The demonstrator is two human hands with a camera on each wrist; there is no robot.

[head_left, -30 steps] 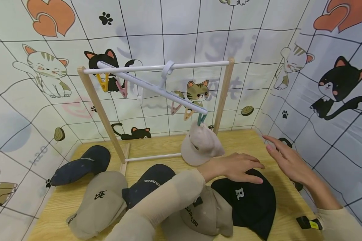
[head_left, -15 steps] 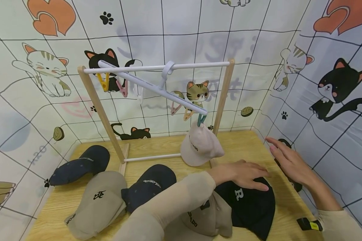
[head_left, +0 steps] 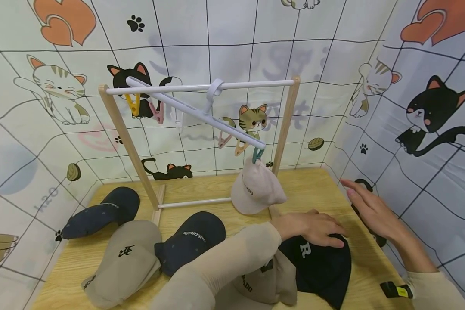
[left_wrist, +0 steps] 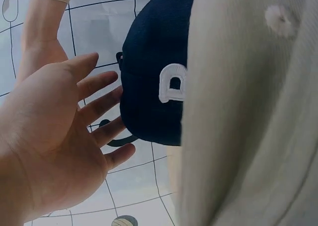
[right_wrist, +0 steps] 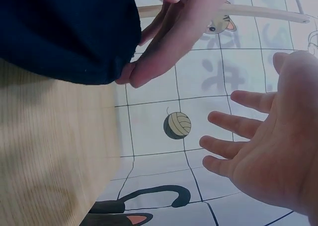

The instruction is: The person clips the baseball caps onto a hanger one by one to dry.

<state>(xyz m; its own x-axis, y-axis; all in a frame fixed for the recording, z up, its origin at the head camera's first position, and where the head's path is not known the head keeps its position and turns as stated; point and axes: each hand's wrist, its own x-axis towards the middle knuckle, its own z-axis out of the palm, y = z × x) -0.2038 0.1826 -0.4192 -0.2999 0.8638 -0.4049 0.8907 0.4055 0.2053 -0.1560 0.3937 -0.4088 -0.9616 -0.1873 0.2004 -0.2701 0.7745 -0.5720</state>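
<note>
A black cap (head_left: 327, 269) with a white R lies at the right front of the wooden table. My left hand (head_left: 314, 228) reaches across to its far edge, fingers outstretched and relaxed. In the left wrist view those fingers (left_wrist: 102, 107) overlap the rounded crown of the black cap (left_wrist: 144, 87). My right hand (head_left: 376, 213) hovers to the right of the cap, palm turned inward, holding nothing. The right wrist view shows that right hand (right_wrist: 268, 141) apart from the cap (right_wrist: 64, 32), its fingers spread. Partly under my left sleeve lies a beige COLORADO cap (head_left: 283, 282).
Behind stands a wooden rack (head_left: 129, 146) carrying a white hanger (head_left: 193, 110) with coloured clips. A pale cap (head_left: 257, 187) hangs from its green clip (head_left: 258, 154). Two navy caps (head_left: 195, 239) and a khaki cap (head_left: 128, 256) lie on the table (head_left: 306, 185) to the left.
My left hand has moved down and slightly right, lower over the far edge of the black cap. The right hand has dropped slightly. The caps and rack have stayed put.
</note>
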